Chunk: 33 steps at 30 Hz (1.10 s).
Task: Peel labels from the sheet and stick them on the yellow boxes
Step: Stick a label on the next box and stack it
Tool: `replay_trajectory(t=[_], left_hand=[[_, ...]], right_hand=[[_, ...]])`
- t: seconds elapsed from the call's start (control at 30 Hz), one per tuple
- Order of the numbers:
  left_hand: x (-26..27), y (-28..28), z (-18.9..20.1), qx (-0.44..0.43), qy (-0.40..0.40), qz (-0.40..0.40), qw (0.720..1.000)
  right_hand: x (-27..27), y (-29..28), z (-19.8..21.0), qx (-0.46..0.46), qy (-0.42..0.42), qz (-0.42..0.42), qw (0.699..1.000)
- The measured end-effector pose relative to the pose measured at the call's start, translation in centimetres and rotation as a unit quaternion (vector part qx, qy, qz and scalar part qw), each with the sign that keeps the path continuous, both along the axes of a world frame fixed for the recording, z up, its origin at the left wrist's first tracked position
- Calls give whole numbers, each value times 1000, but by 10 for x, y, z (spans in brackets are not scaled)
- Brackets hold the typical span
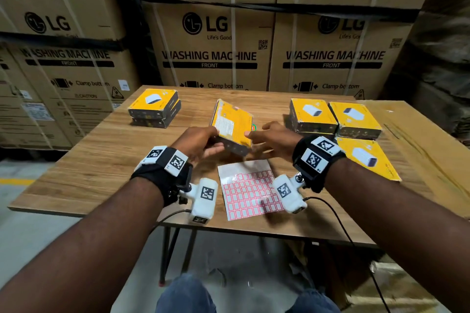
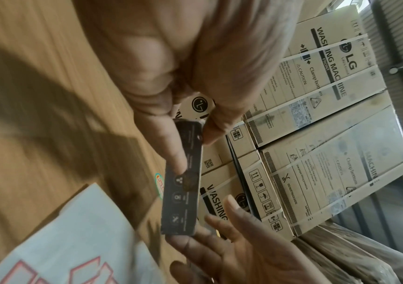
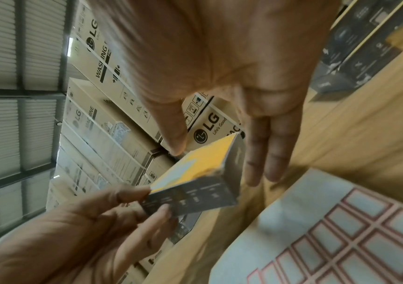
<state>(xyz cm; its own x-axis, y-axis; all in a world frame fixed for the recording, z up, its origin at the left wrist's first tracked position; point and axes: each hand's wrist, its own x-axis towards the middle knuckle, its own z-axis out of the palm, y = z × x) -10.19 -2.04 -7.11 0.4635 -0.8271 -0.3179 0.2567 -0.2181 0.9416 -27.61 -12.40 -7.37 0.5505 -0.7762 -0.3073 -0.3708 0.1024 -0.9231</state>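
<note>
Left hand point(image 1: 201, 140): fingers point(image 3: 132, 196) pinch the near corner of a yellow box point(image 1: 232, 126), held tilted above the tabletop point(image 1: 101, 160). Right hand point(image 1: 273, 141): fingers point(image 3: 266, 153) straight and spread, just beside the box's right edge, gripping nothing. The label sheet point(image 1: 250, 192) lies flat below, nearer the person. Step in hand, apparently positioning the box; next, a label must be peeled from the sheet.

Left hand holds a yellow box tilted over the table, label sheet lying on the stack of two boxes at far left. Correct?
Not quite. The left hand does hold the yellow box tilted over the table, but the label sheet lies flat on the table near its front edge, between the wrists, not on the far-left stack. The head view shows it.
</note>
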Motion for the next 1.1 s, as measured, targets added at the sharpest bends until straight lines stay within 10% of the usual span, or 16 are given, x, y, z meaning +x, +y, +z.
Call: replay_trajectory(t=[0.43,0.67,0.97,1.1], left_hand=[[-3,-3,-10,92,-127,-45,987],[3,-8,-16,176,-440,-135,870],[14,-4,-32,225,-469,-145,841],[11,-5,-37,233,-480,-213,819]], right_hand=[[11,-3,-11,-216,47,-7,975],[15,-15,-32,-281,94,-38,954],[3,-15,-33,-330,133,-8,934],[6,4,-25,-353,172,159,906]])
